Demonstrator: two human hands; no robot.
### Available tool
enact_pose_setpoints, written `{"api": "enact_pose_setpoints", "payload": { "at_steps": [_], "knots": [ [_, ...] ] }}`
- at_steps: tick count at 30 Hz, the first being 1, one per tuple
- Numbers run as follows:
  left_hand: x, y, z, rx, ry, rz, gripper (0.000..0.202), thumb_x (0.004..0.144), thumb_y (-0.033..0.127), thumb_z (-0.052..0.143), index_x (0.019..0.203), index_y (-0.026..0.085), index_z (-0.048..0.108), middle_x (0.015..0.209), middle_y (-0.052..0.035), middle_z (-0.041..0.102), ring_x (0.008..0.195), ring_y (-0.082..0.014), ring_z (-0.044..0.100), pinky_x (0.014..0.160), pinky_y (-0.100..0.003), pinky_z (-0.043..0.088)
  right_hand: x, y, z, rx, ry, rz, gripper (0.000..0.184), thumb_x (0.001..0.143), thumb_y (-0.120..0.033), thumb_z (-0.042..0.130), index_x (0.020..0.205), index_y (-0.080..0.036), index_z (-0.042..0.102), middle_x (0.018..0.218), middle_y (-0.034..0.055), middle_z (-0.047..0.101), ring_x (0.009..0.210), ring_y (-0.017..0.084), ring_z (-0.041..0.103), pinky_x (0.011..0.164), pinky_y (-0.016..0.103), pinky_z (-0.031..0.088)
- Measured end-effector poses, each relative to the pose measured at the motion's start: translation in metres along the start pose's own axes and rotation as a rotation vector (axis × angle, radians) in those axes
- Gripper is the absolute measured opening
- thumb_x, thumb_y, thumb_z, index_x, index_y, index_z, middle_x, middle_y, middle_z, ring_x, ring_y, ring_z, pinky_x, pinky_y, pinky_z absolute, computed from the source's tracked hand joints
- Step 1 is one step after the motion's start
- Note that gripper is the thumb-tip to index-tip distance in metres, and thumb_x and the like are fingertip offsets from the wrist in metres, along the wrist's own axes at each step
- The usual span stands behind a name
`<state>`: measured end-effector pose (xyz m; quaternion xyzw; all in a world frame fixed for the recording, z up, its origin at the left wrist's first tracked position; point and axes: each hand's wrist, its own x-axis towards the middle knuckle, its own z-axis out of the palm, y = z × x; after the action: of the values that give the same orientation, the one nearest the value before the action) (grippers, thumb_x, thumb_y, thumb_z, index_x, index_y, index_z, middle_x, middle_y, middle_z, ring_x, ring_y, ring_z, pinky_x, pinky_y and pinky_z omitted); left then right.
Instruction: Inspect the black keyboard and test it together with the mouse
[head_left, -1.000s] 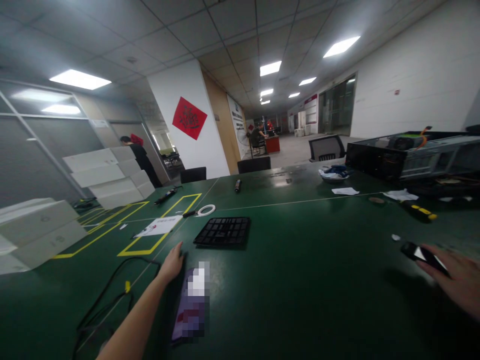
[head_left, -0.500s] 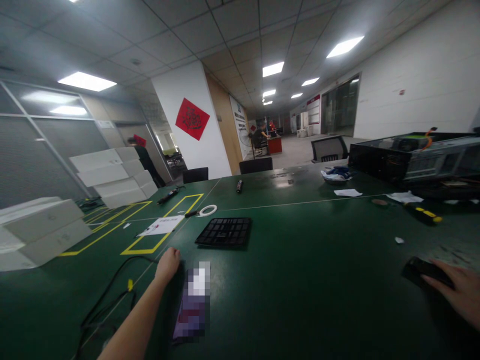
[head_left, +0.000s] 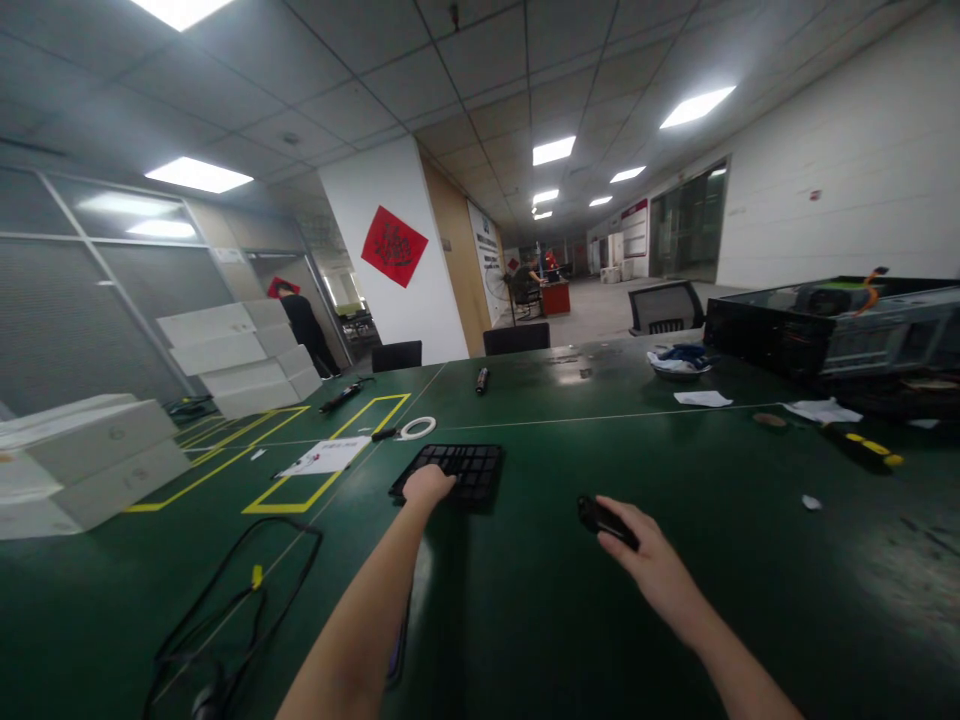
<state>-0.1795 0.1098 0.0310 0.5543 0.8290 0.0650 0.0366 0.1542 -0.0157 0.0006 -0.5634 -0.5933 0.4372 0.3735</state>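
My left hand [head_left: 429, 485] is over the near edge of a black gridded plastic tray [head_left: 476, 470]. Its fingers look closed, and I cannot see what, if anything, is in them. In my right hand [head_left: 637, 540] is a dark, stubby handheld object [head_left: 604, 520], gripped above the green tabletop to the right of the tray. Its exact kind does not show. A phone-like slab [head_left: 399, 650] lies mostly hidden behind my left forearm.
A looped black cable [head_left: 247, 530] lies at left, near white boxes [head_left: 112, 460]. Beyond the tray are a white ring [head_left: 417, 428], a paper sheet [head_left: 322, 457] and a dark cylinder [head_left: 482, 380]. An open computer case [head_left: 772, 335] and a yellow-black tool [head_left: 866, 447] are at right.
My left hand has moved from beside the cable, forward and right, to the tray. My right hand has carried the dark object from the far right toward the middle.
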Motion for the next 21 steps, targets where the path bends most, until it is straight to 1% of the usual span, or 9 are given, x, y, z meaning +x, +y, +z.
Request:
{"api": "enact_pose_setpoints", "payload": {
  "at_steps": [3, 6, 8, 11, 14, 16, 17, 19, 21],
  "knots": [
    [0.002, 0.010, 0.000, 0.014, -0.056, -0.008, 0.033, 0.069, 0.037, 0.058, 0.088, 0.011, 0.068, 0.105, -0.0202, 0.065, 0.099, -0.0332, 0.059, 0.077, -0.037, 0.047, 0.002, 0.012, 0.012, 0.000, -0.097, 0.006, 0.051, 0.074, -0.034, 0.048, 0.124, -0.024, 0.043, 0.133, 0.0087, 0.037, 0.122, 0.029, 0.036, 0.099, 0.046, 0.034],
    [0.000, 0.016, -0.002, 0.028, -0.073, 0.015, 0.033, 0.073, 0.035, 0.054, 0.090, 0.009, 0.066, 0.105, -0.0221, 0.064, 0.101, -0.0337, 0.058, 0.079, -0.038, 0.045, 0.004, 0.016, 0.011, -0.009, -0.085, -0.006, 0.050, 0.075, -0.034, 0.049, 0.124, -0.027, 0.044, 0.134, 0.0060, 0.037, 0.124, 0.028, 0.035, 0.102, 0.046, 0.032],
    [-0.008, 0.025, -0.003, 0.018, -0.065, 0.053, 0.035, 0.077, 0.036, 0.050, 0.092, 0.007, 0.064, 0.104, -0.0235, 0.063, 0.099, -0.0337, 0.059, 0.078, -0.038, 0.045, 0.005, 0.014, 0.010, -0.009, -0.080, -0.004, 0.049, 0.075, -0.034, 0.049, 0.123, -0.028, 0.045, 0.133, 0.0047, 0.038, 0.124, 0.027, 0.035, 0.102, 0.045, 0.032],
    [-0.035, 0.044, 0.000, -0.031, -0.036, 0.169, 0.038, 0.083, 0.039, 0.042, 0.099, 0.010, 0.059, 0.105, -0.0179, 0.063, 0.097, -0.0267, 0.060, 0.078, -0.032, 0.044, 0.006, 0.010, 0.008, 0.007, -0.105, 0.001, 0.050, 0.075, -0.033, 0.049, 0.124, -0.026, 0.044, 0.132, 0.0062, 0.038, 0.123, 0.027, 0.035, 0.101, 0.044, 0.033],
    [-0.076, 0.065, 0.010, -0.239, -0.013, 0.435, 0.032, 0.085, 0.038, 0.042, 0.103, 0.015, 0.055, 0.102, -0.0104, 0.063, 0.093, -0.0189, 0.059, 0.078, -0.026, 0.043, 0.006, 0.009, 0.008, 0.048, -0.092, -0.062, 0.050, 0.075, -0.035, 0.051, 0.123, -0.023, 0.046, 0.130, 0.0080, 0.041, 0.123, 0.027, 0.035, 0.102, 0.044, 0.032],
    [-0.102, 0.075, 0.021, -0.439, -0.038, 0.622, 0.030, 0.082, 0.038, 0.048, 0.100, 0.016, 0.055, 0.098, -0.0099, 0.062, 0.090, -0.0196, 0.058, 0.078, -0.027, 0.043, 0.006, 0.011, 0.007, 0.083, -0.077, -0.140, 0.045, 0.074, -0.035, 0.052, 0.118, -0.022, 0.051, 0.126, 0.0082, 0.047, 0.122, 0.026, 0.036, 0.103, 0.044, 0.030],
    [-0.113, 0.079, 0.027, -0.525, -0.059, 0.677, 0.030, 0.080, 0.038, 0.051, 0.100, 0.016, 0.055, 0.097, -0.0099, 0.062, 0.089, -0.0203, 0.057, 0.078, -0.028, 0.043, 0.006, 0.014, 0.008, 0.102, -0.076, -0.175, 0.042, 0.074, -0.034, 0.052, 0.114, -0.021, 0.053, 0.123, 0.0079, 0.049, 0.122, 0.026, 0.037, 0.104, 0.044, 0.030],
    [-0.130, 0.083, 0.039, -0.656, -0.120, 0.739, 0.032, 0.078, 0.039, 0.053, 0.102, 0.018, 0.055, 0.098, -0.0094, 0.061, 0.090, -0.0210, 0.056, 0.079, -0.030, 0.043, 0.007, 0.020, 0.010, 0.158, -0.092, -0.209, 0.038, 0.071, -0.035, 0.056, 0.107, -0.023, 0.058, 0.121, 0.0062, 0.052, 0.121, 0.027, 0.039, 0.104, 0.044, 0.030],
    [-0.140, 0.084, 0.048, -0.727, -0.179, 0.774, 0.033, 0.078, 0.039, 0.054, 0.104, 0.019, 0.054, 0.100, -0.0090, 0.060, 0.091, -0.0213, 0.056, 0.080, -0.031, 0.043, 0.011, 0.029, 0.015, 0.256, -0.102, -0.172, 0.036, 0.069, -0.038, 0.058, 0.102, -0.025, 0.060, 0.116, 0.0051, 0.057, 0.116, 0.027, 0.045, 0.100, 0.044, 0.035]
  ]
}}
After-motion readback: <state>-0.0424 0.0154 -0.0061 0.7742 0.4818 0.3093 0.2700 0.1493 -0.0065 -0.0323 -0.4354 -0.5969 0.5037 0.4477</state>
